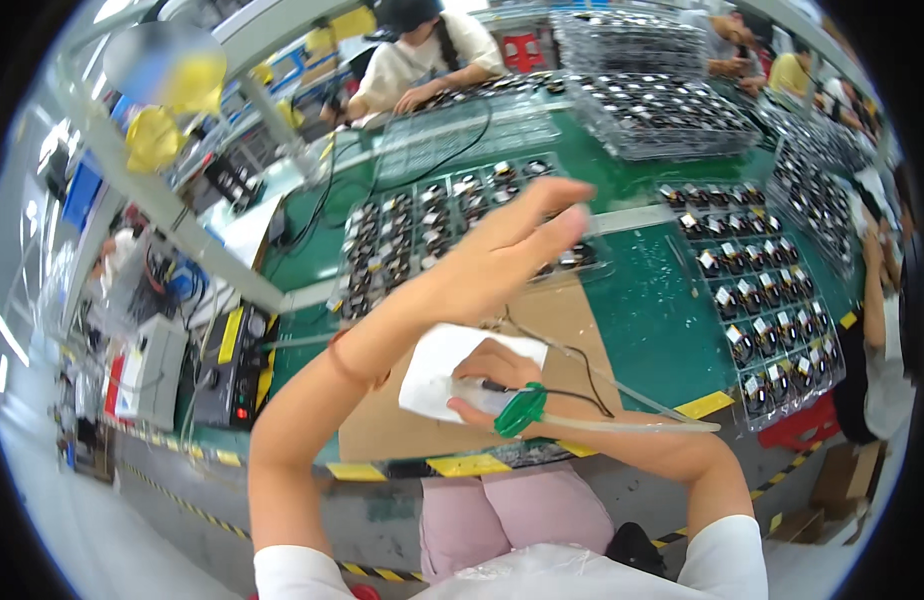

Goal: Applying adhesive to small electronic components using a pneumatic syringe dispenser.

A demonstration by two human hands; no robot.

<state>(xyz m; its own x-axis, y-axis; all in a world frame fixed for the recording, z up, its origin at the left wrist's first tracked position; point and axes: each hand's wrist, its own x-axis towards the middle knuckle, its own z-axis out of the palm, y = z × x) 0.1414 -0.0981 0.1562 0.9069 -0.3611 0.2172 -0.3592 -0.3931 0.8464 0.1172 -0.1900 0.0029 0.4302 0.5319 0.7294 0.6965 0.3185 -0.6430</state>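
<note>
My left hand (527, 235) is raised over the far part of the board, its fingers stretched out and holding nothing. Behind and below it lies a clear tray (422, 225) filled with small black parts bearing white labels. Close to me, my right hand (502, 362) curls around a translucent dispensing syringe (490, 399). A green fitting (522, 410) sits at the syringe's rear, with a pale hose (622, 427) leading off to the right. Under the right hand is a white sheet (429, 375) on a brown board (382, 430). The syringe's tip is hidden by my fingers.
Another tray (757, 290) of black parts lies at the right, with stacked trays (672, 115) farther back. A black control box (237, 365) with a red light stands at the left. Thin black cables cross the green tabletop (637, 290). A co-worker (422, 65) sits opposite.
</note>
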